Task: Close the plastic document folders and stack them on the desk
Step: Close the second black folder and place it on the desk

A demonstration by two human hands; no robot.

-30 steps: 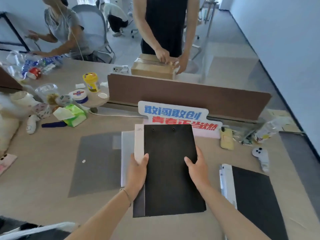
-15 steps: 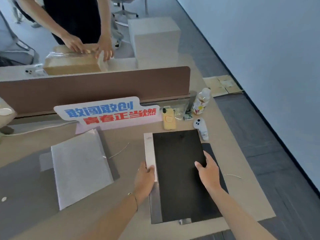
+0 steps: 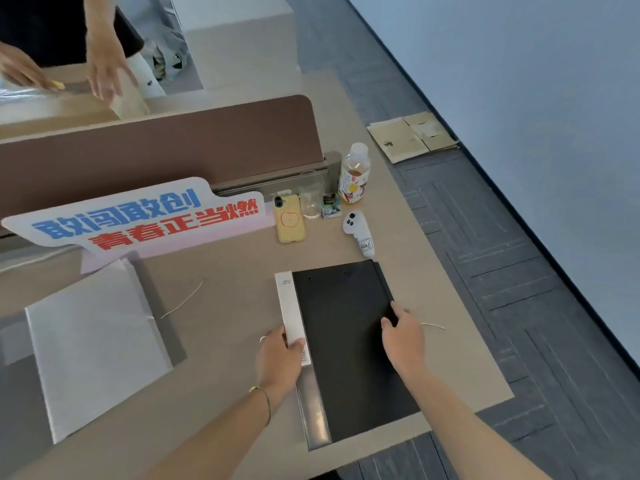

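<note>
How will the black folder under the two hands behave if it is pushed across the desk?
The black folder lies flat with straight edges, so it is probably fairly stiff and light. Its smooth cover on the smooth desk would likely slide easily. It sits on another folder, so a push from the right hand may misalign them.

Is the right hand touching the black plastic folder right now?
Touching. The head view shows the right hand with fingers curled over the right edge of the black plastic folder.

Two black folders [image 3: 346, 341] lie stacked between the left hand [image 3: 278, 358] and right hand [image 3: 403, 341]; one grey folder [image 3: 97, 344] lies left of the left hand. Beyond the hands stand one phone [image 3: 290, 219], one glass [image 3: 310, 202], one bottle [image 3: 354, 174] and one white controller [image 3: 360, 233].
</note>
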